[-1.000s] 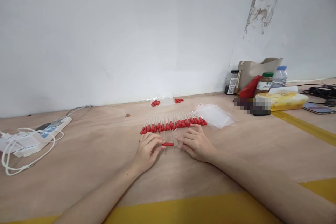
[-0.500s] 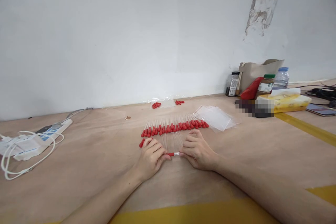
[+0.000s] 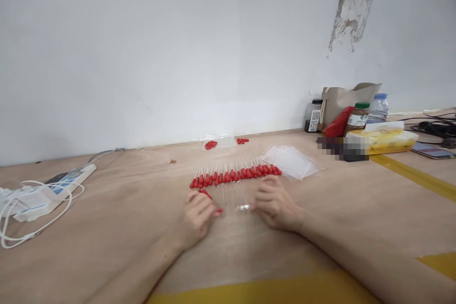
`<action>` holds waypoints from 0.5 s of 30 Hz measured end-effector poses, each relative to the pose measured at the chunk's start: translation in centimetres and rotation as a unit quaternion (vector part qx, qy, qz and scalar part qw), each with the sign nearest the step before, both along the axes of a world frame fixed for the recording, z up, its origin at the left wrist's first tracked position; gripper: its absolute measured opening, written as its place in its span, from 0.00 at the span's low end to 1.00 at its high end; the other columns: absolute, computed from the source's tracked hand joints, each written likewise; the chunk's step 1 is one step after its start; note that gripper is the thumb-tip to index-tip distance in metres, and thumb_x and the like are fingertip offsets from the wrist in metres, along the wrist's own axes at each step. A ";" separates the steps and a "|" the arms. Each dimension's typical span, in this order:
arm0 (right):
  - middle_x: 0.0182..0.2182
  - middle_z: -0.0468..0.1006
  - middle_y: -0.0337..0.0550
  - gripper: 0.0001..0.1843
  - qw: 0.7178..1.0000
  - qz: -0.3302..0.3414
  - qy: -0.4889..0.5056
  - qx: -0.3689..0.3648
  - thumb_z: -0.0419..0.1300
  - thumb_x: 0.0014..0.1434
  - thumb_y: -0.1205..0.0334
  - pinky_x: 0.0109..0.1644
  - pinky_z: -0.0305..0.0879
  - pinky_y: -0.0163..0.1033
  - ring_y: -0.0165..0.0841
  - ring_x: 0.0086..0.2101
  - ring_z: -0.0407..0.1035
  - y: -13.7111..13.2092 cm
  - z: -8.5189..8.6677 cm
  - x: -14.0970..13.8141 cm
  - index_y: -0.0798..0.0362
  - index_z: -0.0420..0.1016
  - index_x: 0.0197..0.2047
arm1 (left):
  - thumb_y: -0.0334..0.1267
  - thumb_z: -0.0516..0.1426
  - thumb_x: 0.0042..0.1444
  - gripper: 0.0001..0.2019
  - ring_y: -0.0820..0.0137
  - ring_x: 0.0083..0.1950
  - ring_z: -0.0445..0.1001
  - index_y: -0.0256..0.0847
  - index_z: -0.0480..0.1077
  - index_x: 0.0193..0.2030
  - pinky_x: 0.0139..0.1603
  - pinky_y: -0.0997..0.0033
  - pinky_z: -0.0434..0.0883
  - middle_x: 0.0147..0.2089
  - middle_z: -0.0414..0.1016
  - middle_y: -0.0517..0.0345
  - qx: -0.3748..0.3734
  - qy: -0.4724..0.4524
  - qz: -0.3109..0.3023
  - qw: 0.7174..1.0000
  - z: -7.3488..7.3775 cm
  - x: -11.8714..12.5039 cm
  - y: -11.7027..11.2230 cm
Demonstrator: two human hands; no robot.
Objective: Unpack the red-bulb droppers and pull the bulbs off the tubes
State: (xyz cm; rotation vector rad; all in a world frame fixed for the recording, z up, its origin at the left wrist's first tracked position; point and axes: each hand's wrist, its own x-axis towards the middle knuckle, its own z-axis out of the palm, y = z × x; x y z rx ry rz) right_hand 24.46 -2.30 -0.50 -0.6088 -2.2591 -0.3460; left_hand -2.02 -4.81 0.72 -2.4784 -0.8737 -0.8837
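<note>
Brown sheeting is laid over the counter (image 3: 107, 247), with a yellow stripe (image 3: 249, 289) run along its near edge. At its middle a row of droppers (image 3: 235, 174) is set side by side, the red ends aligned toward the near edge, likely so that none rolls. Clear bags (image 3: 294, 161) are stacked just right of the row, within easy reach. Both forearms are rested flat on the counter, probably for steadiness with small parts. The left hand (image 3: 196, 216) is closed, its fingertips pinched on a red bulb (image 3: 219, 210). The right hand (image 3: 276, 205) is curled downward, fingertips at the end of a clear tube (image 3: 243, 207); whether that tube is gripped cannot be told through the blur. Tube and bulb are held low, just on the near side of the row. The tube is seen as thin, transparent and glassy; the bulb as small and bright red.
</note>
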 end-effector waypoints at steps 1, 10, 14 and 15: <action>0.20 0.70 0.36 0.13 0.999 -0.031 0.026 -0.015 0.50 0.58 0.64 0.47 0.46 0.42 0.27 0.27 0.60 0.3 0.2 0.4 0.52 0.70 0.25 | 0.32 0.51 0.56 0.07 0.71 0.31 0.65 0.40 0.68 0.28 0.39 0.67 0.59 0.26 0.70 0.59 0.008 -0.036 0.027 0.999 0.5 -0.7 0.3; 0.29 0.78 0.38 0.11 0.975 -0.138 0.083 -0.156 0.50 0.58 0.63 0.37 0.47 0.37 0.27 0.28 0.68 0.6 0.2 -1.8 0.50 0.74 0.37 | 0.47 0.52 0.50 0.15 0.68 0.34 0.70 0.40 0.71 0.38 0.34 0.71 0.64 0.36 0.73 0.56 -0.269 -0.290 0.250 0.884 2.6 -4.9 3.1; 0.30 0.78 0.40 0.12 0.969 -0.175 0.064 -0.164 0.48 0.57 0.66 0.38 0.48 0.37 0.30 0.31 0.69 0.7 -0.4 -1.3 0.51 0.73 0.37 | 0.49 0.56 0.42 0.19 0.68 0.32 0.70 0.38 0.70 0.38 0.30 0.72 0.64 0.30 0.73 0.56 -0.401 -0.326 0.273 0.811 1.9 -6.9 3.3; 0.30 0.78 0.41 0.13 0.969 -0.180 0.056 -0.161 0.48 0.58 0.66 0.38 0.49 0.37 0.30 0.31 0.69 0.7 -0.5 -1.1 0.51 0.74 0.36 | 0.49 0.58 0.39 0.20 0.68 0.29 0.69 0.38 0.69 0.37 0.28 0.72 0.63 0.27 0.72 0.58 -0.421 -0.322 0.276 0.802 1.7 -7.1 3.3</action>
